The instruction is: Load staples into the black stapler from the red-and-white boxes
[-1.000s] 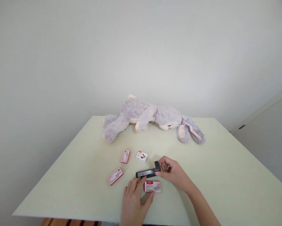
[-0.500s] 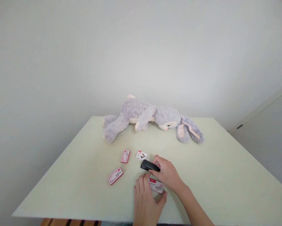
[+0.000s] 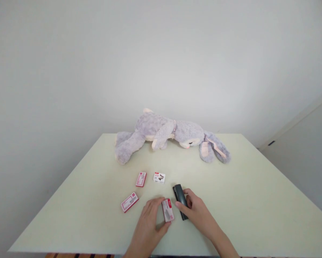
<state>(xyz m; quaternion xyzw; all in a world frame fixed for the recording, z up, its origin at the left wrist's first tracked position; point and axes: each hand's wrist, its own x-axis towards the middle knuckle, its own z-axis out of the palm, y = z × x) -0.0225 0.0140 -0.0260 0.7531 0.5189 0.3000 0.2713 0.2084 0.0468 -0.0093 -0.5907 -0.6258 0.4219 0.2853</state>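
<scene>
a pale tabletop (image 3: 244, 200) carries a grey plush rabbit (image 3: 171, 134) at the far edge. near the front, the right hand (image 3: 195, 211) has its grip pinching a black stapler (image 3: 180, 196); the left hand (image 3: 147, 225) pinches a red staple box (image 3: 167, 210) just beside it.

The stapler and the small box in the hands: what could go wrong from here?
The stapler lies flat under the right hand; a finger near its front end might be pinched. The left hand tilts the small box on the table; if it opens, its contents could spill.
</scene>
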